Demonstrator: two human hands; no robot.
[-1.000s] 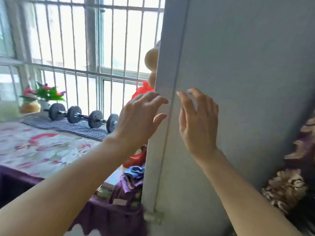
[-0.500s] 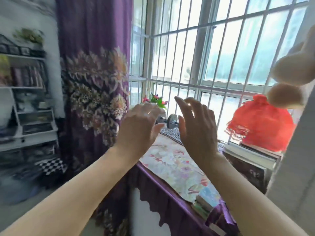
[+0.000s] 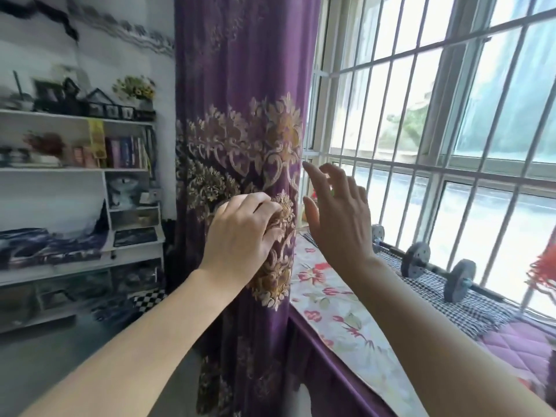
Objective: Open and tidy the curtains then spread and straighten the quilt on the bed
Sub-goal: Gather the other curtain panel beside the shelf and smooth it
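- Half a second ago both grips were in the air. Now the left grip (image 3: 243, 236) has landed on the purple curtain (image 3: 240, 115), which hangs from 12 to 6 o'clock, and bunches its cloth in curled fingers.
- The right grip (image 3: 337, 224), at 3 o'clock of the left, is spread wide and holds nothing, just beside the curtain's edge.
- Tidying this curtain looks just begun; the quilt is out of sight.

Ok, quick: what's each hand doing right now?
Left hand: fingers curled, gripping a fold of the purple curtain.
Right hand: open, fingers spread beside the curtain's edge, holding nothing.
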